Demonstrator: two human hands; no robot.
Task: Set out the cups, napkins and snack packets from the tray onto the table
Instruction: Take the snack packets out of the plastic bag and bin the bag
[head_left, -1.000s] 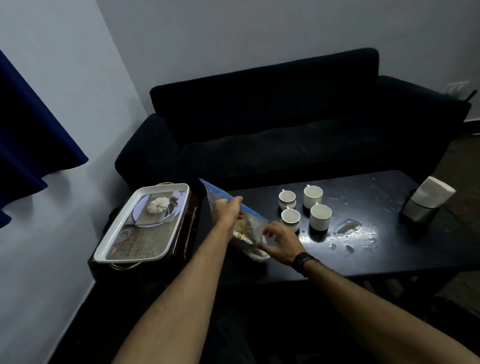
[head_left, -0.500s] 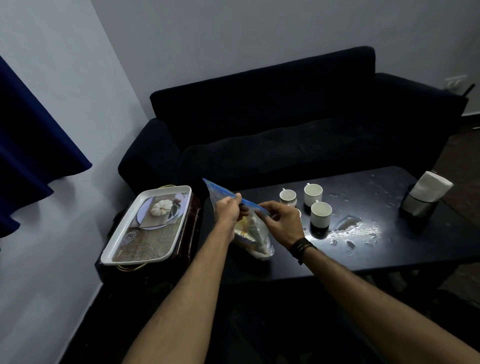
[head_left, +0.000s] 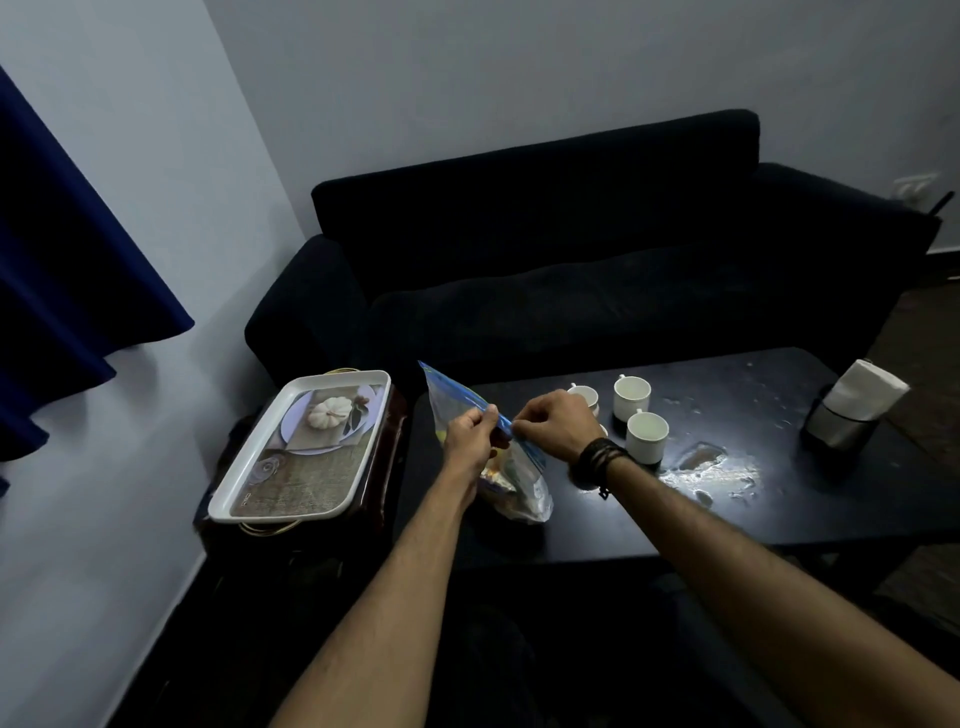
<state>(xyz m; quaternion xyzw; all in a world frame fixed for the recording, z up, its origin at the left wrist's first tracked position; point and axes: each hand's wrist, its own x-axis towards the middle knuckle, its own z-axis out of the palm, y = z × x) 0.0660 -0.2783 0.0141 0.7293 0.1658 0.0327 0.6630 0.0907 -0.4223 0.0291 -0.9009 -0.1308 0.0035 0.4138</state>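
Note:
A clear zip bag (head_left: 519, 488) with a blue seal strip stands on the dark table (head_left: 727, 519) near its left end; snack packets show through it. My left hand (head_left: 467, 436) and my right hand (head_left: 556, 423) both pinch the blue strip at the bag's top, fingertips almost touching. Behind my right hand stand white cups (head_left: 647, 434), one partly hidden by the hand. The white tray (head_left: 249, 483) with a pumpkin picture lies on a low stand left of the table, nothing on it.
A napkin holder (head_left: 852, 415) with white napkins stands at the table's far right. Wet patches (head_left: 711, 470) glisten right of the cups. A dark sofa (head_left: 597, 270) runs behind the table, a blue curtain (head_left: 67, 291) hangs at left.
My right hand rose from the bag's lower side to its blue top strip, beside my left hand. The bag now stands more upright.

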